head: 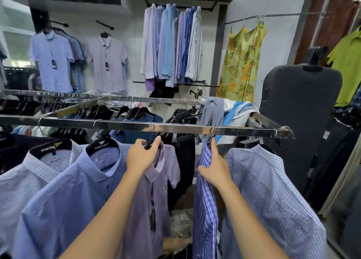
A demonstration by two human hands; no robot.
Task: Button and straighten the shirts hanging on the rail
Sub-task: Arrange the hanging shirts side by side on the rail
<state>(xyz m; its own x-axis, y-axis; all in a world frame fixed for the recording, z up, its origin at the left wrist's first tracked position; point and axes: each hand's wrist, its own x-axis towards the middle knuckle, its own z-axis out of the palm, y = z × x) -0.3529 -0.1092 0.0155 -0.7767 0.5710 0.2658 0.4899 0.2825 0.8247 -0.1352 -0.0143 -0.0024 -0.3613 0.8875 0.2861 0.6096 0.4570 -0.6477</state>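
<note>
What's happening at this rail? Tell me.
A person is working along the metal rail of hanging shirts. Their left hand grips the purple striped shirt at its collar and hanger. Their right hand holds the blue striped shirt near its top. That one hangs bunched and narrow, not yet straightened.

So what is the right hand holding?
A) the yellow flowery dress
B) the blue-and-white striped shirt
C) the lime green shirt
B: the right hand grips the blue-and-white striped shirt just below the shiny metal rail; the left hand holds the top of the purple striped shirt.
</note>
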